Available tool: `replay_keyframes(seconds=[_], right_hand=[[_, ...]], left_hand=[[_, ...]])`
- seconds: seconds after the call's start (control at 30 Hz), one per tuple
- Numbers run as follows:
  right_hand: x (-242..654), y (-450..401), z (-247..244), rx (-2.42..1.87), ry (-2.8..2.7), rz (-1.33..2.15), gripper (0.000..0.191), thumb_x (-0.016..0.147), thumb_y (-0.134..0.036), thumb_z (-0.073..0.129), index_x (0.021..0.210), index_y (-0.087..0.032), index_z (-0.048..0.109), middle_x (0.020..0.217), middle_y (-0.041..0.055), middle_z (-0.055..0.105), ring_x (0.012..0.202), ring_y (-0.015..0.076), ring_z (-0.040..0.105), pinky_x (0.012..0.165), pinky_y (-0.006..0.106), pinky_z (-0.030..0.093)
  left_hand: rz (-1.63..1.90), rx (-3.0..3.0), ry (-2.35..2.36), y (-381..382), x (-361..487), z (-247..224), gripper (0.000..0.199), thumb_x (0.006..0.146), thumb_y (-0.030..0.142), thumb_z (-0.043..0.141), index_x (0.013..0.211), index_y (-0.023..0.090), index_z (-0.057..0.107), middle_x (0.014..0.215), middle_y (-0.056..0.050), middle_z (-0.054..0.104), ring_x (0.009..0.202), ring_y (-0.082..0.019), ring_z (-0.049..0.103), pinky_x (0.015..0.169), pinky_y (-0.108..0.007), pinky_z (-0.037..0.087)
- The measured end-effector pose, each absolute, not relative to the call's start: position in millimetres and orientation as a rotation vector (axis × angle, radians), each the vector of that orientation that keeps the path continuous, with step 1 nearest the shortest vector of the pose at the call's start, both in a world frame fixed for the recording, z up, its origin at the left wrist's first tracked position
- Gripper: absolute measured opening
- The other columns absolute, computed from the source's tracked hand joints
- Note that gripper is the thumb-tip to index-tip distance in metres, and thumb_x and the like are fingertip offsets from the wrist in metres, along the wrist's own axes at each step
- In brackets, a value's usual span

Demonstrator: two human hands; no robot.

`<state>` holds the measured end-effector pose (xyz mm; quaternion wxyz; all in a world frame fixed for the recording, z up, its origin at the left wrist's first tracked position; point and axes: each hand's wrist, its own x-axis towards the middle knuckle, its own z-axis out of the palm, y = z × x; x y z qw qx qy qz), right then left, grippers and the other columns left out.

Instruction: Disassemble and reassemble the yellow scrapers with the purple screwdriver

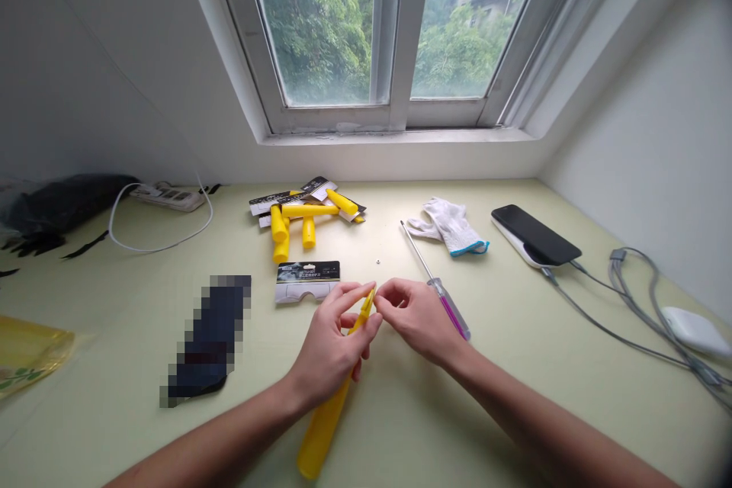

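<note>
My left hand point(337, 335) is wrapped round a long yellow plastic tool handle point(325, 427), thick at its lower end and tapering to a slotted tip between thumb and fingers. Right beside that tip, my right hand point(415, 316) is closed in a pinch; whatever it may hold is too small or hidden. A screwdriver point(449, 305) with a clear and purple handle lies just behind my right hand. Beyond my left hand is a black and white packaging card point(307, 282). A tiny metal piece point(377, 261) rests on the table ahead of both hands.
Several yellow handles point(309, 211) lie with cards near the window wall. White gloves point(449, 225) are behind the screwdriver. On the right are a black phone point(534, 232), grey cables point(629, 297) and a white case point(695, 330). A pixelated dark item point(211, 335) lies left.
</note>
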<state>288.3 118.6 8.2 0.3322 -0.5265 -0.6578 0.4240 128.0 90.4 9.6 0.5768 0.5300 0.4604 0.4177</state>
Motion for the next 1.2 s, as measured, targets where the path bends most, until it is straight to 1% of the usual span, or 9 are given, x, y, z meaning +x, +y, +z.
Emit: replay_keyframes(seconds=[0.2, 0.37, 0.47, 0.6, 0.67, 0.83, 0.9, 1.03, 1.2], right_hand=[[288, 122, 2, -1.318, -1.673, 1.165, 0.008, 0.078, -0.021, 0.056, 0.071, -0.018, 0.056, 0.065, -0.0011, 0.061, 0.058, 0.0113, 0.054, 0.051, 0.022, 0.041], [291, 121, -2, -1.263, -1.839, 0.960, 0.007, 0.080, -0.022, 0.057, 0.074, -0.019, 0.056, 0.067, -0.0008, 0.060, 0.059, 0.0116, 0.054, 0.053, 0.023, 0.043], [293, 121, -4, -1.254, -1.840, 0.867, 0.004, 0.082, -0.024, 0.057, 0.083, -0.020, 0.057, 0.075, 0.0006, 0.060, 0.062, 0.0119, 0.055, 0.055, 0.024, 0.046], [298, 125, -6, -1.259, -1.749, 0.893, 0.015, 0.085, -0.028, 0.054, 0.097, -0.020, 0.060, 0.100, 0.0060, 0.061, 0.076, 0.0136, 0.060, 0.062, 0.026, 0.050], [301, 130, -7, -1.235, -1.730, 1.006, 0.015, 0.088, -0.030, 0.052, 0.094, -0.019, 0.061, 0.093, 0.0041, 0.063, 0.075, 0.0136, 0.059, 0.065, 0.027, 0.050], [307, 138, -5, -1.177, -1.611, 1.295, 0.017, 0.087, -0.034, 0.056, 0.084, -0.017, 0.060, 0.076, 0.0001, 0.060, 0.068, 0.0121, 0.054, 0.060, 0.024, 0.043], [307, 139, -3, -1.172, -1.539, 1.373, 0.018, 0.085, -0.035, 0.058, 0.083, -0.017, 0.060, 0.074, -0.0005, 0.058, 0.066, 0.0113, 0.051, 0.058, 0.023, 0.040], [307, 137, -1, -1.165, -1.444, 1.438, 0.021, 0.084, -0.037, 0.059, 0.081, -0.017, 0.059, 0.069, -0.0029, 0.052, 0.060, 0.0097, 0.044, 0.054, 0.023, 0.035], [306, 136, -2, -1.170, -1.507, 1.364, 0.022, 0.086, -0.039, 0.057, 0.082, -0.018, 0.057, 0.071, -0.0025, 0.052, 0.062, 0.0105, 0.045, 0.056, 0.023, 0.036]], left_hand=[[0.935, 1.218, 1.060, 91, 128, 9, 0.045, 0.077, 0.038, 0.068, 0.118, 0.021, 0.062, 0.113, -0.009, 0.052, 0.049, -0.007, 0.055, 0.028, -0.018, 0.044], [0.875, 1.120, 1.067, 95, 126, 8, 0.038, 0.078, 0.041, 0.068, 0.105, 0.016, 0.061, 0.067, 0.000, 0.057, 0.037, -0.007, 0.047, 0.031, -0.018, 0.043], [0.877, 1.152, 1.057, 98, 125, 8, 0.034, 0.082, 0.041, 0.064, 0.104, 0.016, 0.059, 0.057, 0.003, 0.054, 0.035, -0.008, 0.047, 0.031, -0.018, 0.041], [0.886, 1.196, 1.060, 102, 122, 8, 0.034, 0.086, 0.042, 0.058, 0.106, 0.014, 0.057, 0.052, 0.003, 0.055, 0.033, -0.008, 0.046, 0.031, -0.017, 0.039], [0.897, 1.175, 1.053, 104, 121, 9, 0.033, 0.086, 0.043, 0.058, 0.102, 0.014, 0.057, 0.056, 0.001, 0.057, 0.036, -0.009, 0.048, 0.032, -0.018, 0.040], [0.905, 1.125, 0.984, 110, 116, 10, 0.034, 0.084, 0.042, 0.060, 0.102, 0.013, 0.058, 0.088, -0.008, 0.063, 0.053, -0.013, 0.060, 0.034, -0.020, 0.045], [0.878, 1.121, 0.968, 111, 114, 10, 0.035, 0.085, 0.041, 0.060, 0.105, 0.014, 0.057, 0.083, -0.006, 0.063, 0.052, -0.013, 0.059, 0.035, -0.020, 0.044], [0.829, 1.134, 0.972, 112, 113, 12, 0.037, 0.086, 0.041, 0.058, 0.111, 0.013, 0.054, 0.055, 0.003, 0.055, 0.041, -0.010, 0.052, 0.036, -0.018, 0.042], [0.804, 1.165, 1.023, 111, 114, 14, 0.045, 0.085, 0.042, 0.060, 0.116, 0.011, 0.050, 0.050, 0.004, 0.054, 0.038, -0.010, 0.049, 0.035, -0.019, 0.041]])
